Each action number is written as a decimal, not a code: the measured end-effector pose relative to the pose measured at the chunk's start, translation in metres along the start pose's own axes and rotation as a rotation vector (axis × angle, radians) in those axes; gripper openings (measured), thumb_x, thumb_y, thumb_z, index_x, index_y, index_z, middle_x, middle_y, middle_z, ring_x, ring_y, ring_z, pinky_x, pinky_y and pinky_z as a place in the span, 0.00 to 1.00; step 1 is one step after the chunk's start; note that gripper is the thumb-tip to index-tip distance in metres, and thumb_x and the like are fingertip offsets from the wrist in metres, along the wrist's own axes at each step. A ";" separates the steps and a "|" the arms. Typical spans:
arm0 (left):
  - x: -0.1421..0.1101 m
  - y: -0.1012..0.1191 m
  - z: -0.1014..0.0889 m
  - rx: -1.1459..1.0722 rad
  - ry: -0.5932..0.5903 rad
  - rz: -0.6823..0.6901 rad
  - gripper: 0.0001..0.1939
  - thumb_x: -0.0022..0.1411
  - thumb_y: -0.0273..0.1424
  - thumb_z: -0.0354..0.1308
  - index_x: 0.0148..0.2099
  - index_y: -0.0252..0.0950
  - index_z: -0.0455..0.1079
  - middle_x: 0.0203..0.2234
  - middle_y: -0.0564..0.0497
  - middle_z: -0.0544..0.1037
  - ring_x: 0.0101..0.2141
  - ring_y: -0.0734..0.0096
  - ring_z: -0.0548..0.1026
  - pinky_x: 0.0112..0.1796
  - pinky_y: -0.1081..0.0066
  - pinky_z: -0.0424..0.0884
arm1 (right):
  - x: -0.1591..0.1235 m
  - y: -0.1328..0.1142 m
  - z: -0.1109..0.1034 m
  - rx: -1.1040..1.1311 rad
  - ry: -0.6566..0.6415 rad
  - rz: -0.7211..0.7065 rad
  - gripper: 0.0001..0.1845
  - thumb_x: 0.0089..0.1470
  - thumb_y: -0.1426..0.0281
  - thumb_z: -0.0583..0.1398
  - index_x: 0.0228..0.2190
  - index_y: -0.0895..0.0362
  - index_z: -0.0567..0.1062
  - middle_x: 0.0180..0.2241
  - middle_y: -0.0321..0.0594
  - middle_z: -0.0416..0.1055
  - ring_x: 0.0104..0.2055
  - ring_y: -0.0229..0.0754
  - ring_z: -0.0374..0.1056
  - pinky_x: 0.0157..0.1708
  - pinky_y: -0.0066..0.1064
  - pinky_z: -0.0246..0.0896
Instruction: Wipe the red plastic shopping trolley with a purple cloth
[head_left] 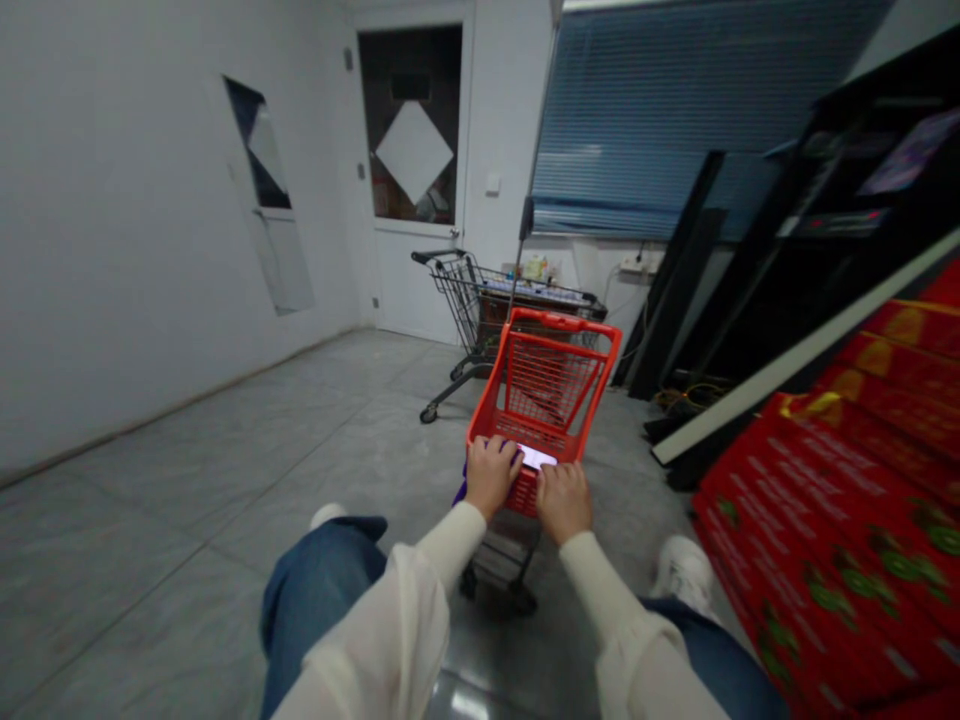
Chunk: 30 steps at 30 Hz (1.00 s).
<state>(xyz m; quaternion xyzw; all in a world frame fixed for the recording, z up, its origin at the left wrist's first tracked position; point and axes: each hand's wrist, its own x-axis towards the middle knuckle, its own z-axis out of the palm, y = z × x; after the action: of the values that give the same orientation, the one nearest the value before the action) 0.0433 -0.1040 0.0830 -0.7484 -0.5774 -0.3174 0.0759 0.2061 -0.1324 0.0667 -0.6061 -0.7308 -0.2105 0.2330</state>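
A small red plastic shopping cart [559,370] stands in front of me, its grid basket tilted toward the back. My left hand [493,470] has its fingers curled over the basket's near rim, on the left side. Beside that hand, a bit of purple material [460,490] shows along the basket edge; its kind cannot be made out. My right hand [564,497] is closed over the same rim, farther right. Between the two hands lies a bright white flat rectangle [537,456], perhaps a label or a screen. Both palms are hidden from view.
Behind the red cart is a larger dark metal shopping cart [457,290] with goods in it. Stacked red cartons [832,520] rise close on the right, with a long pale board [802,350] leaning above them. A white door [416,285] is at the back.
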 end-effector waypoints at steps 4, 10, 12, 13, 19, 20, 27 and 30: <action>0.007 -0.009 -0.001 0.000 -0.052 0.023 0.15 0.69 0.43 0.51 0.45 0.42 0.75 0.42 0.47 0.75 0.43 0.60 0.65 0.46 0.62 0.62 | -0.004 0.003 -0.004 -0.003 -0.040 0.002 0.17 0.65 0.69 0.50 0.33 0.57 0.78 0.33 0.46 0.77 0.41 0.48 0.67 0.57 0.41 0.49; 0.032 -0.062 -0.020 0.073 -0.102 -0.068 0.14 0.69 0.41 0.52 0.47 0.42 0.75 0.46 0.47 0.75 0.44 0.59 0.65 0.46 0.62 0.62 | 0.004 -0.011 -0.006 0.132 -0.073 -0.073 0.19 0.65 0.68 0.49 0.45 0.56 0.78 0.45 0.47 0.78 0.47 0.47 0.68 0.57 0.42 0.51; 0.034 -0.069 -0.024 0.081 -0.120 -0.079 0.13 0.69 0.41 0.52 0.47 0.42 0.74 0.46 0.47 0.75 0.43 0.59 0.66 0.46 0.62 0.62 | 0.010 -0.006 -0.004 0.171 -0.061 -0.124 0.20 0.65 0.68 0.48 0.46 0.54 0.79 0.52 0.46 0.75 0.54 0.48 0.66 0.60 0.44 0.50; 0.034 -0.068 -0.025 0.082 -0.123 -0.087 0.14 0.69 0.41 0.52 0.47 0.41 0.74 0.45 0.46 0.75 0.43 0.60 0.66 0.46 0.62 0.61 | 0.013 -0.002 -0.003 0.179 -0.045 -0.136 0.20 0.65 0.68 0.48 0.45 0.53 0.79 0.55 0.45 0.73 0.58 0.49 0.63 0.61 0.46 0.50; 0.011 -0.020 -0.008 -0.003 -0.117 0.035 0.17 0.70 0.44 0.50 0.47 0.41 0.74 0.42 0.47 0.75 0.42 0.60 0.66 0.46 0.63 0.61 | 0.014 0.013 0.017 0.263 0.002 -0.176 0.23 0.66 0.70 0.45 0.45 0.58 0.79 0.53 0.49 0.72 0.65 0.48 0.56 0.66 0.48 0.49; 0.010 -0.014 -0.005 -0.017 -0.121 0.068 0.17 0.70 0.45 0.50 0.47 0.42 0.74 0.42 0.47 0.75 0.42 0.61 0.66 0.46 0.63 0.61 | 0.012 0.014 0.020 0.267 0.009 -0.175 0.24 0.66 0.70 0.45 0.46 0.59 0.78 0.53 0.50 0.72 0.66 0.48 0.55 0.66 0.48 0.49; 0.025 -0.037 -0.012 0.007 -0.077 -0.065 0.13 0.69 0.41 0.53 0.45 0.41 0.75 0.42 0.46 0.75 0.43 0.60 0.66 0.47 0.63 0.61 | 0.009 0.012 0.028 0.244 0.057 -0.162 0.24 0.66 0.71 0.43 0.50 0.60 0.76 0.54 0.50 0.71 0.66 0.47 0.54 0.68 0.49 0.47; 0.015 -0.031 -0.010 -0.005 -0.033 -0.084 0.14 0.69 0.42 0.53 0.45 0.41 0.75 0.42 0.47 0.75 0.44 0.60 0.66 0.47 0.63 0.61 | 0.009 0.008 0.029 0.243 0.075 -0.120 0.24 0.66 0.71 0.43 0.49 0.60 0.76 0.52 0.50 0.72 0.66 0.46 0.54 0.67 0.46 0.48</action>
<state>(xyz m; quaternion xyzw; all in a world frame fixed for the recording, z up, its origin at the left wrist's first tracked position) 0.0135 -0.0865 0.0918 -0.7288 -0.6087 -0.3093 0.0509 0.2096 -0.1068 0.0492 -0.5204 -0.7765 -0.1567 0.3188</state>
